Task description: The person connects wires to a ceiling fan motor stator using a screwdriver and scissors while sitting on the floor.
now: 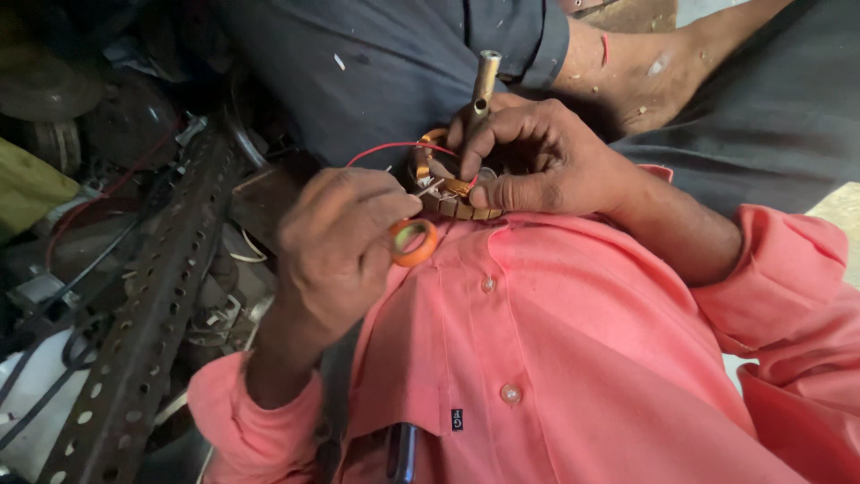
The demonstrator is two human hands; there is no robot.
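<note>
The left hand (336, 242) is curled shut, with a small roll of orange tape (413, 242) hanging around one fingertip and its thumb and forefinger pinched on thin bare wire ends (428, 187) just beside a wound copper coil (452, 199). The right hand (528, 161) is closed around that coil from above, the thumb pressing along its lower edge, where the winding is wrapped in tan bands. The same hand also clasps a brass-coloured cylindrical tool (485, 85) that stands nearly upright between its fingers. A thin red wire (385, 149) arcs from the coil across to the left hand. Both hands are held in front of the chest of the person's salmon-pink buttoned shirt (555, 358). Another person in dark clothing (394, 63) sits close behind the coil, a bare forearm (654, 72) showing. To the left lies a perforated metal angle bar (152, 305) among dark machine parts and cables.
</note>
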